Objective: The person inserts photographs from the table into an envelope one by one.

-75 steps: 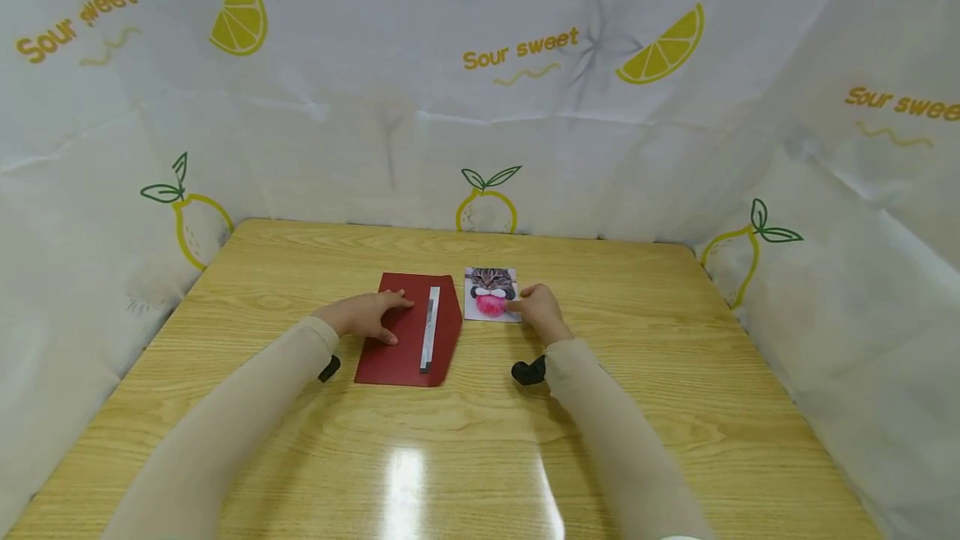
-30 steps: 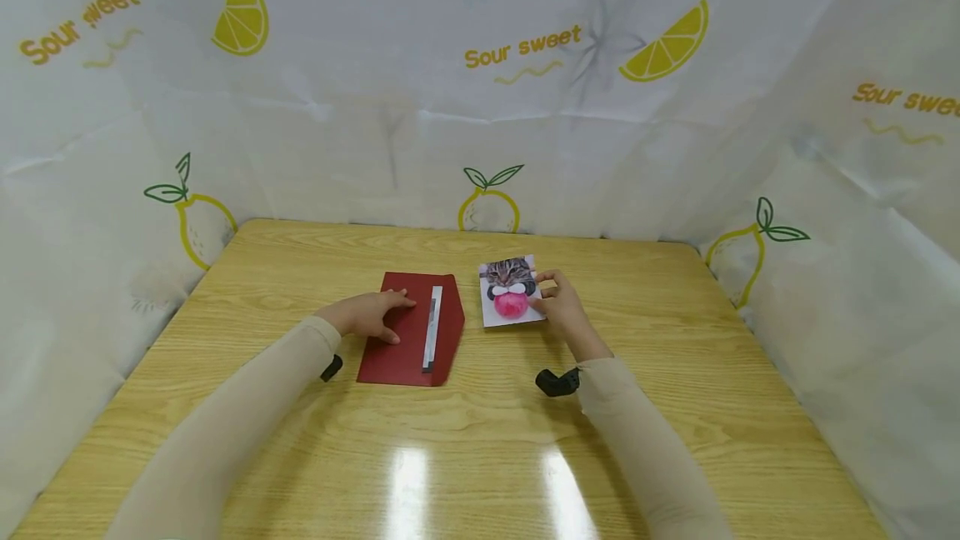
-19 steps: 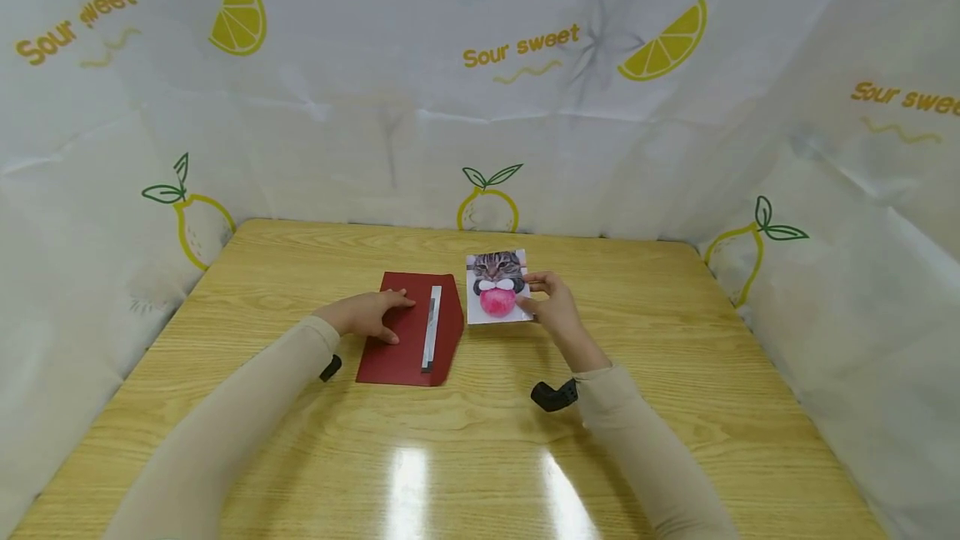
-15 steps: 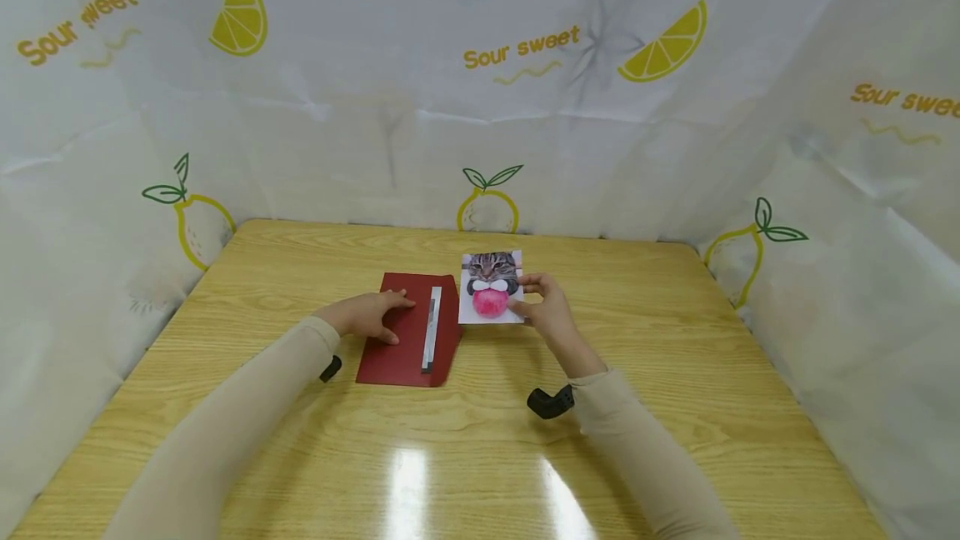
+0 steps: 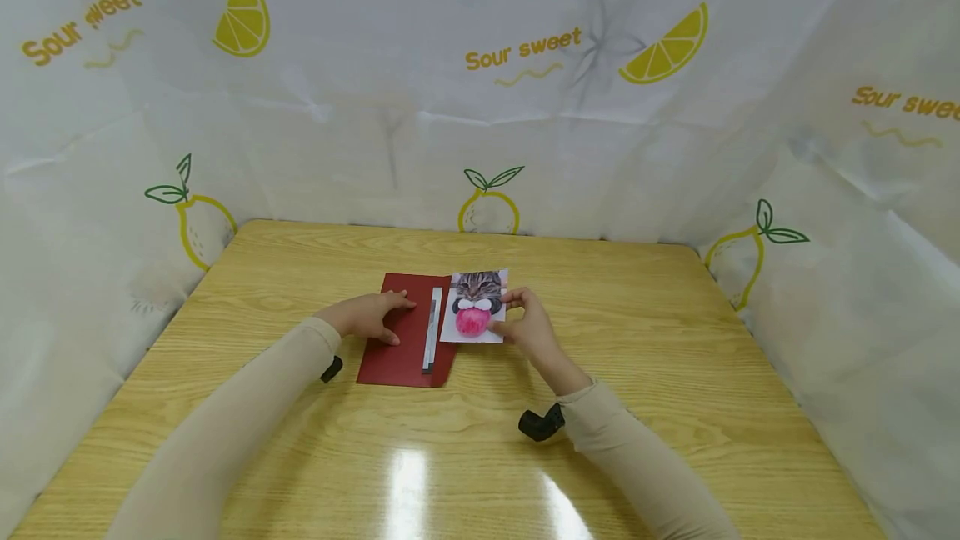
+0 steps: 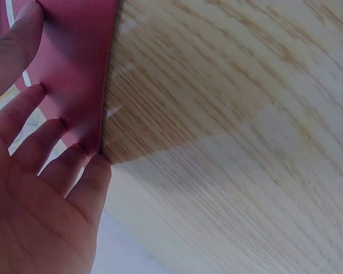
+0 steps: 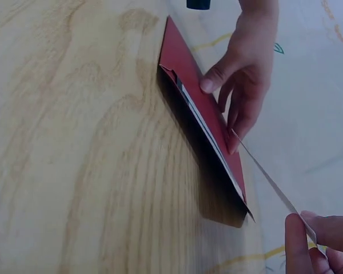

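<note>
A red envelope [image 5: 396, 357] lies on the table with its pointed flap to the right. White and grey edges of cards [image 5: 431, 332] show at its mouth. My left hand [image 5: 366, 317] rests on the envelope's left part, fingers spread; in the left wrist view its fingertips [image 6: 54, 123] press down on the red paper. With thumb and fingers, my right hand [image 5: 534, 332] pinches the right edge of a square photo card [image 5: 473, 322] of a cat above a pink ball. The card overlaps the flap in the head view; the right wrist view shows it edge-on, tilted, raised off the table.
The wooden table [image 5: 637, 315] extends around the envelope. Behind and beside it hangs a white curtain [image 5: 360, 148] with lemon prints. A black wrist device [image 5: 542, 423] sits below my right hand, another [image 5: 332, 369] by the left cuff.
My right hand picked the photo card up from the table beside the envelope, raised it, then carried it left and nearer to me over the flap. My left hand stayed on the envelope.
</note>
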{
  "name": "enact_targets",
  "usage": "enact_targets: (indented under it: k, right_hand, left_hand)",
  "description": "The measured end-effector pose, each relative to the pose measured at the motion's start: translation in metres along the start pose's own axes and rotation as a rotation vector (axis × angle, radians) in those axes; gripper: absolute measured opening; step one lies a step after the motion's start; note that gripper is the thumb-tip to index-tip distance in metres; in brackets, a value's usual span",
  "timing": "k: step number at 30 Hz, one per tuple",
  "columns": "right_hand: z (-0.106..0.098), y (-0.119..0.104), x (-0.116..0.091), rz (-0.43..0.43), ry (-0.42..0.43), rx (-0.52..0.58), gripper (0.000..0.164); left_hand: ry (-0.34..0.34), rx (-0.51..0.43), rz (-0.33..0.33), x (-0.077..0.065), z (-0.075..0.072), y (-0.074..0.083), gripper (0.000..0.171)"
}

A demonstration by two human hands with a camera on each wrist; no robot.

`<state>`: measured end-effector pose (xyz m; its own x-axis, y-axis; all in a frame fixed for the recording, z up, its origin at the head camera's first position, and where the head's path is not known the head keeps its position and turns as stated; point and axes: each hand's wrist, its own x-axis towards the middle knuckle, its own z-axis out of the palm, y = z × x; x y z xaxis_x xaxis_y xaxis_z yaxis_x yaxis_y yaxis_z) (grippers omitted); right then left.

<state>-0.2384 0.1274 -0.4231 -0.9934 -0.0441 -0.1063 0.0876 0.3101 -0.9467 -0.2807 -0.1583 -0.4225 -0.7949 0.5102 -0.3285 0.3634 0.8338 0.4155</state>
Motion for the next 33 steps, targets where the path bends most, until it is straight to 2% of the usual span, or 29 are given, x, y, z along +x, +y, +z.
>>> enact_targets:
  k: [6,13,24,33]
  right_hand:
    - [0.006,0.005,-0.003,-0.008,0.017,-0.047,0.043]
    - [0.012,0.008,-0.004,-0.011,0.016,-0.027,0.043]
    - [0.018,0.012,-0.004,-0.066,0.016,-0.065,0.043]
    - [0.020,0.013,-0.007,-0.066,0.005,-0.083,0.043]
  left_hand:
    - [0.003,0.002,0.006,0.000,0.000,-0.001,0.067]
    - [-0.007,-0.015,0.006,0.000,0.000,-0.001,0.068]
    - [-0.007,-0.007,0.005,0.002,0.000,-0.003,0.068]
    - [-0.003,0.004,0.009,0.003,0.001,-0.006,0.068]
